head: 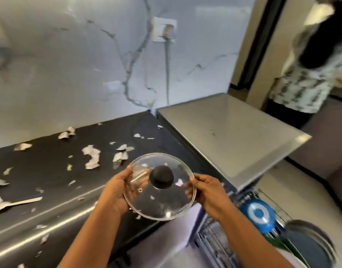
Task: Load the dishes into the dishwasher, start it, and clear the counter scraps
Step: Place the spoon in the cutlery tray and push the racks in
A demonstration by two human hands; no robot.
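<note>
Now glass lid (162,198) knob-up btwn hands (118,192).

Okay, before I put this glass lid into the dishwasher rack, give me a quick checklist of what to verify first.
1. Glass lid gripped by left hand and right hand at opposite rim edges: ok.
2. Black knob faces up: ok.
3. Dishwasher rack pulled out: ok.
4. Free slot for the lid: cannot tell, blurred.
5. Blue plate and dark pan already in the rack, out of the lid's path: cannot tell.
6. Counter scraps cleared: not ok.
</note>
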